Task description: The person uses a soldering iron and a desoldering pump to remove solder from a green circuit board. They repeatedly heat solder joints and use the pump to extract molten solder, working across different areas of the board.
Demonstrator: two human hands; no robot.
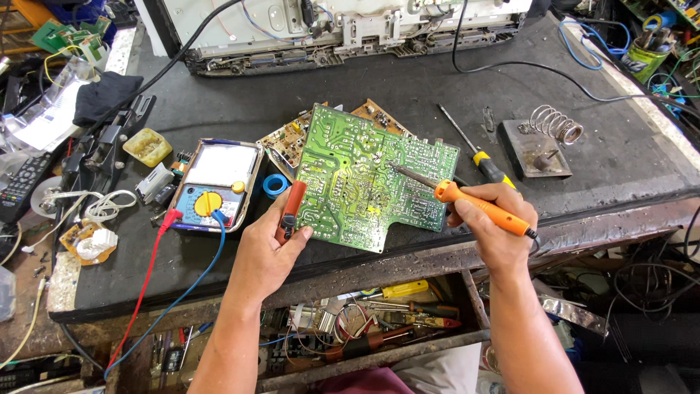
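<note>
A green circuit board (364, 179) lies solder side up near the front edge of the dark bench (408, 87). My left hand (266, 252) grips the board's lower left edge together with a red cylindrical tool (293, 208). My right hand (492, 219) holds an orange-handled soldering iron (474, 203), whose metal tip (397, 169) touches the board's right half. A second, brown circuit board (288, 142) peeks out from under the green one.
An analog multimeter (213, 186) with red and blue leads sits to the left. A coiled iron stand (543, 142) and a yellow-handled screwdriver (477, 153) lie to the right. An opened appliance chassis (343, 29) lies at the back. Below the bench, an open drawer (379, 314) holds tools.
</note>
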